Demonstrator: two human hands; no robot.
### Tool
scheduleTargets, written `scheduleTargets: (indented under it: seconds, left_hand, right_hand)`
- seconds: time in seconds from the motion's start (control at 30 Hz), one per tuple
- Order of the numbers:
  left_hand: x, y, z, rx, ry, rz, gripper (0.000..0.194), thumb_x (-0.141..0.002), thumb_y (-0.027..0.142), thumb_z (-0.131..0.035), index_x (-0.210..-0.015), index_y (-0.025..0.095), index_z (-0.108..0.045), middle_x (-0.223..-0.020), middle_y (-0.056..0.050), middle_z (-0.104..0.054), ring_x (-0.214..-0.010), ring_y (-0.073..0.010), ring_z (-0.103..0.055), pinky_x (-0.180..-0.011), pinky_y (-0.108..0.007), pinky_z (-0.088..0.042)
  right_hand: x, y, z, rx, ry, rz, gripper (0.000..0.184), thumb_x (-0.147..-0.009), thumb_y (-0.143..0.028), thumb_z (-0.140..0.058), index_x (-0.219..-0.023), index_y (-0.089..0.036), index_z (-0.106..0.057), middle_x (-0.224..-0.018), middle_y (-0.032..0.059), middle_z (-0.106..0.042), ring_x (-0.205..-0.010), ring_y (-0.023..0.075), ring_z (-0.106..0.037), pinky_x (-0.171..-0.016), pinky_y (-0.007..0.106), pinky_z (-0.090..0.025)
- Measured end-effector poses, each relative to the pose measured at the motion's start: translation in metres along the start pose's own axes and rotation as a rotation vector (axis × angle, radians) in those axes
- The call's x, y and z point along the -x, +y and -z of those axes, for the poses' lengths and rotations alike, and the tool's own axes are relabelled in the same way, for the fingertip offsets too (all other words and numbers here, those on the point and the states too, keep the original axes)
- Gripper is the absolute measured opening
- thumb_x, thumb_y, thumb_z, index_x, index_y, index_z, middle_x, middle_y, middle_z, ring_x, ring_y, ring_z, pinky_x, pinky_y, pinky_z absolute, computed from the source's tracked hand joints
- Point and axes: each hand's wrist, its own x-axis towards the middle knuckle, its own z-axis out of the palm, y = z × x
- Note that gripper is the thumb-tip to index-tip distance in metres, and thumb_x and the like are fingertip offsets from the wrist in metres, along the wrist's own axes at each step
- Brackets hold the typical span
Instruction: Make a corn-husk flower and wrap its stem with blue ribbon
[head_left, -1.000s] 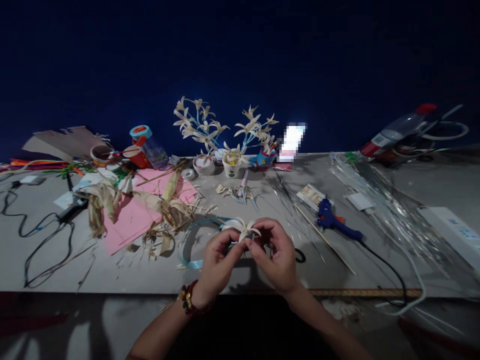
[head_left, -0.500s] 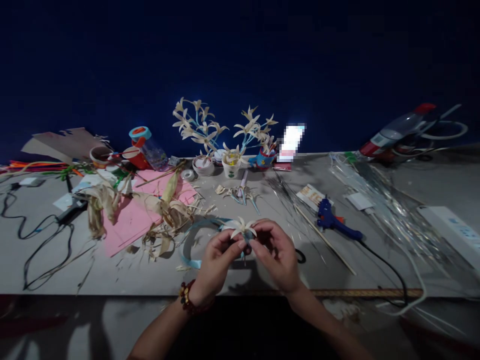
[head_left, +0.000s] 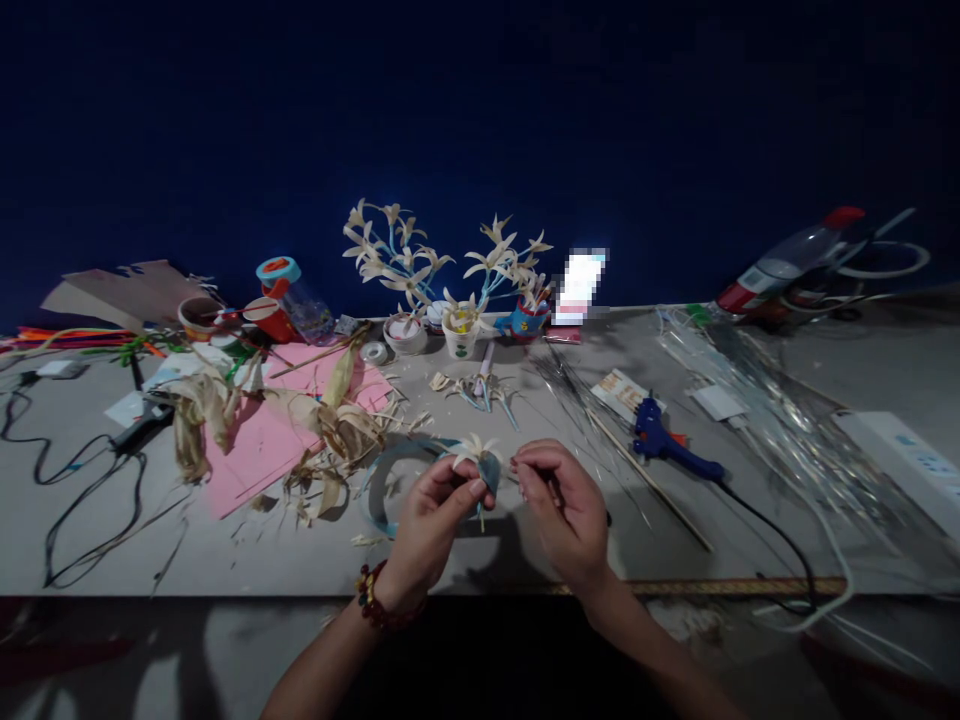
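Although the left hand [head_left: 439,520] pinches the pale flower [head_left: 472,450] just under its petals, thumb against fingers, those fingers hide part of the petals and of the blue piece [head_left: 490,474] beneath; the right hand [head_left: 566,515], at 4 o'clock from the bloom, has its fingertips bunched, and whether they grip anything cannot be told; the blue ribbon [head_left: 373,495] at 10 o'clock from the left hand runs partly out of sight behind it, and the bright screen [head_left: 583,285] at 1 o'clock from the flower is pixelated. Half a second ago both hands met at the flower; now the right one stands apart, baring more of the blue piece.
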Motion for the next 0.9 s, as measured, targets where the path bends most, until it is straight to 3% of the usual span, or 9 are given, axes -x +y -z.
scheduleTargets:
  seconds: [0.3, 0.4, 0.5, 0.7, 0.9]
  left_hand:
    - [0.0, 0.003, -0.001, -0.001, -0.007, -0.015, 0.015, -0.077, 0.023, -0.079, -0.085, 0.018, -0.067, -0.075, 0.002, -0.062, -0.066, -0.0095, -0.061, -0.067, -0.022, -0.045]
    - [0.0, 0.002, -0.001, -0.02, -0.009, -0.02, 0.015, -0.077, 0.024, -0.079, -0.082, 0.017, -0.066, -0.074, 0.001, -0.063, -0.067, -0.0101, -0.061, -0.069, -0.022, -0.045]
    - [0.0, 0.0, 0.0, -0.026, -0.008, -0.019, 0.016, -0.077, 0.026, -0.079, -0.08, 0.017, -0.066, -0.074, 0.001, -0.064, -0.068, -0.011, -0.061, -0.07, -0.023, -0.046]
    - [0.001, -0.002, -0.001, -0.039, -0.014, -0.017, 0.015, -0.079, 0.027, -0.077, -0.079, 0.017, -0.066, -0.075, 0.0, -0.066, -0.069, -0.0118, -0.059, -0.071, -0.024, -0.047]
    - [0.002, 0.002, -0.003, -0.082, -0.021, -0.044, 0.012, -0.081, 0.026, -0.075, -0.08, 0.018, -0.066, -0.074, 0.0, -0.066, -0.072, -0.0125, -0.059, -0.072, -0.023, -0.047]
  right_hand:
    - [0.0, 0.005, -0.001, -0.091, -0.002, -0.058, 0.014, -0.094, -0.021, -0.056, -0.08, -0.022, -0.055, -0.079, -0.0003, -0.053, -0.074, 0.0145, -0.053, -0.068, 0.027, -0.042]
    - [-0.001, 0.004, -0.003, -0.144, -0.033, -0.095, 0.003, -0.092, -0.024, -0.059, -0.092, -0.022, -0.061, -0.092, 0.0031, -0.058, -0.089, 0.0178, -0.057, -0.077, 0.029, -0.046]
    - [-0.002, 0.002, -0.005, -0.199, -0.097, -0.194, 0.014, -0.091, -0.027, -0.062, -0.104, -0.024, -0.062, -0.101, 0.0043, -0.061, -0.095, 0.0187, -0.06, -0.082, 0.03, -0.048]
    - [-0.005, 0.0, -0.009, -0.348, -0.143, -0.316, 0.014, -0.087, -0.031, -0.066, -0.096, -0.023, -0.061, -0.087, 0.0007, -0.056, -0.073, 0.0146, -0.058, -0.066, 0.027, -0.051]
    - [-0.008, 0.0, -0.01, -0.323, -0.166, -0.284, 0.011, -0.087, -0.03, -0.065, -0.084, -0.021, -0.059, -0.084, 0.0019, -0.054, -0.075, 0.0159, -0.055, -0.064, 0.027, -0.049]
